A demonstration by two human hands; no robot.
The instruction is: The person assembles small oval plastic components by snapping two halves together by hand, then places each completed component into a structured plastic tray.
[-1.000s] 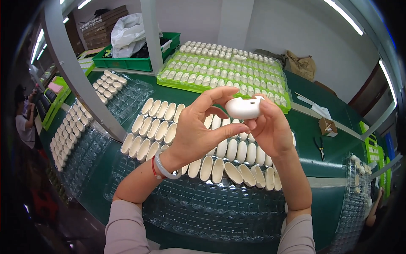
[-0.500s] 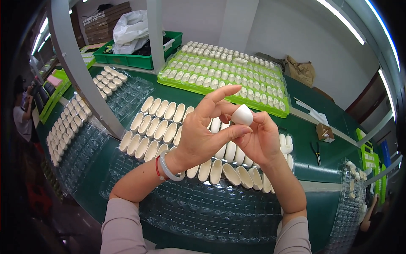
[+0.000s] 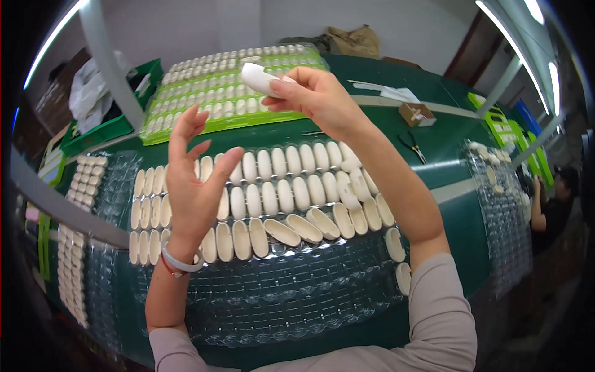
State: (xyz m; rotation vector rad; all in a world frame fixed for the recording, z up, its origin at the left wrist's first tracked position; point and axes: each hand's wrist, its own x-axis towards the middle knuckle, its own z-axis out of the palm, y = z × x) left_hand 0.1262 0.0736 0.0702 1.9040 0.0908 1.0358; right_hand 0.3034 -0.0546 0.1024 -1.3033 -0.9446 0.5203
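Note:
My right hand [image 3: 325,102] is raised over the far side of the table and pinches a smooth white oval plastic shell [image 3: 255,79] by one end. Lower and to the left, my left hand [image 3: 193,189] is empty, its fingers and thumb spread apart. Beneath it a clear plastic blister tray [image 3: 266,304] holds rows of similar shells. The nearer row shows cream, hollow insides [image 3: 242,240], some tilted, while several behind lie with rounded white backs up [image 3: 266,197]. Part of the rows is hidden by my left hand.
A lime-green tray [image 3: 248,119] full of shells stands behind. Pliers [image 3: 413,147] and a small cardboard box [image 3: 410,118] lie at the right. A metal post [image 3: 114,65] and a green bin [image 3: 102,137] are at the left. Another person [image 3: 551,201] is at the far right.
My hands have parted: the right rose up and left with the shell, while the left let go of it, lowered and opened. The view has turned toward the right.

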